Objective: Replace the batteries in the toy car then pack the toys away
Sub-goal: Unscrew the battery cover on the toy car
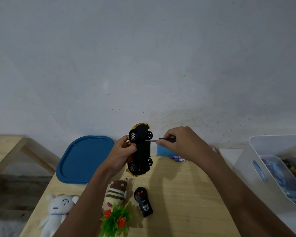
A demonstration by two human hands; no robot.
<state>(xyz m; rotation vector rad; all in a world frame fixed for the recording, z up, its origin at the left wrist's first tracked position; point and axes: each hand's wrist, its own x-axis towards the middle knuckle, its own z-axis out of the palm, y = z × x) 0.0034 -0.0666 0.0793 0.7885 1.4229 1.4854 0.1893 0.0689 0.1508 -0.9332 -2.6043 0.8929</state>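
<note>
Green plastic plant (115,219) lies on the wooden counter (178,194). Above, my left grip (122,155) clasps the yellow-and-black toy car (142,151); my right grip (179,142) pinches a black screwdriver (161,139), tip on its underside.

The car (141,151) has a matt black plastic underside and a glossy yellow shell. The screwdriver (152,140) shaft looks like dull metal. The table (178,194) is pale, smooth, matt wood, the lid (82,159) smooth blue plastic, the bear (56,212) fuzzy white plush, the remote (143,201) shiny black plastic, and the wall (143,65) rough, matt grey.
</note>
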